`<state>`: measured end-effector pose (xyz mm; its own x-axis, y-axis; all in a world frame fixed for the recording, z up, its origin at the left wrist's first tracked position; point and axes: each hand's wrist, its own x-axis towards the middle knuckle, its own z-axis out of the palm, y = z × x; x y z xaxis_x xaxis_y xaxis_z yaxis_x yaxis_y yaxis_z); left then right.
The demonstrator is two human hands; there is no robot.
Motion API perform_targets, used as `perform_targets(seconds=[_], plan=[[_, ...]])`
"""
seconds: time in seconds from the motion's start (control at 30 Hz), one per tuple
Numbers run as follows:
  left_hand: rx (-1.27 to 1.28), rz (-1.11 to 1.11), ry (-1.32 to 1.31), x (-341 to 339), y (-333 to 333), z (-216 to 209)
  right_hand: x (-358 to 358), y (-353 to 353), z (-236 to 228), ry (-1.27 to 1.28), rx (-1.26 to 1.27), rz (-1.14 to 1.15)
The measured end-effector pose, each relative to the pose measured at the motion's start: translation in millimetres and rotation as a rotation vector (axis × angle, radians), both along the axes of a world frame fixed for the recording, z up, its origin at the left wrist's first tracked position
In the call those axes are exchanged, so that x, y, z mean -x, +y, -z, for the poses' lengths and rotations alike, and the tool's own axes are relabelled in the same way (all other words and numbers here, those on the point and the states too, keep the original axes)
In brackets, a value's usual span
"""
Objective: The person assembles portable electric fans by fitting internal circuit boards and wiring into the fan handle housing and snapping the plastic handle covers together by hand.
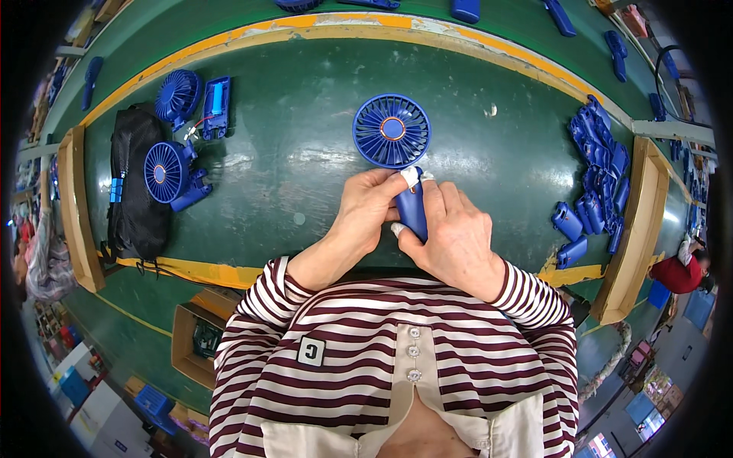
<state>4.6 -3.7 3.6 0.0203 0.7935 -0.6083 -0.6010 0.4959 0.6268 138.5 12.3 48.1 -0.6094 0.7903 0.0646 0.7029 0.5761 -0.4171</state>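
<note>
A blue handheld fan with a round grille and an orange ring at its hub is held over the green table, its head pointing away from me. My left hand is closed round the left side of the fan's handle, thumb near the neck. From the right, my right hand grips the same handle, fingertips at the neck and thumb low on the handle. White coverings wrap several fingertips. The palm side of both hands is hidden.
At the left lie a black bag, two blue fan heads and an opened handle shell with a light-blue cell. Blue casing parts are heaped at the right. Wooden side rails flank the table; a green conveyor runs beyond.
</note>
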Motion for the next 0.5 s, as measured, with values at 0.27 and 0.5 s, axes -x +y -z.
perform_targets(seconds=[0.27, 0.5], plan=[[-0.087, -0.085, 0.032, 3.9, -3.1, -1.0, -11.8, 4.3, 8.7, 0.253, 0.370, 0.212], [-0.167, -0.075, 0.028, 1.5, -2.1, -7.2, -11.7, 15.2, 32.5, 0.663, 1.062, 0.193]])
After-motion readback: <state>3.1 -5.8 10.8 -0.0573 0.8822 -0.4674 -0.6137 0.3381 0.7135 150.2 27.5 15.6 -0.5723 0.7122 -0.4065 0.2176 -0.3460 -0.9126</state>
